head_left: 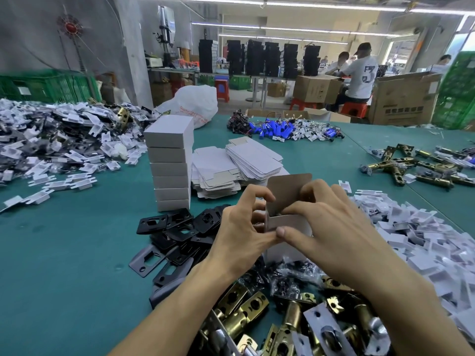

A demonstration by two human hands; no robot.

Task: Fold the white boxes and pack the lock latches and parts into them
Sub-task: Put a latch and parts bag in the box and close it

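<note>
- Nearest the viewer, well in front of the tall stack of closed white cardboard boxes (171, 165), lie brass-coloured tubular lock latches (244, 312) with hard, glossy faceplates. Small clear crinkled bags of dark screws (295, 276) lie just behind them.
- Above that heap, in front and to the right of the stack, both hands hold a half-folded white card box (290, 222). Its grey-backed, round-cornered flap stands upright and is not yet tucked in.
- The left hand (239, 235) has curled fingers pinching the box's left side. The right hand (331, 227) pinches the front edge between thumb and fingers.
- The thin card looks easy to crease. Pressing the flap in off-line would probably buckle it or split a corner.
- If the bottom is not locked, a heavy latch could push straight through it.
- Flat black metal strike plates (180, 227), matte and punched with holes, lie at the foot of the stack. A left elbow swinging out could topple that narrow column.
- White die-cut card inserts (424, 240) spread out far to the stack's right.
- Flat white box blanks (252, 160) fan out in slippery layers just right of the stack.
- Blue cylindrical battery cells with wires (272, 129) lie behind the stack and to its right, on the green felt-like table (77, 253).
</note>
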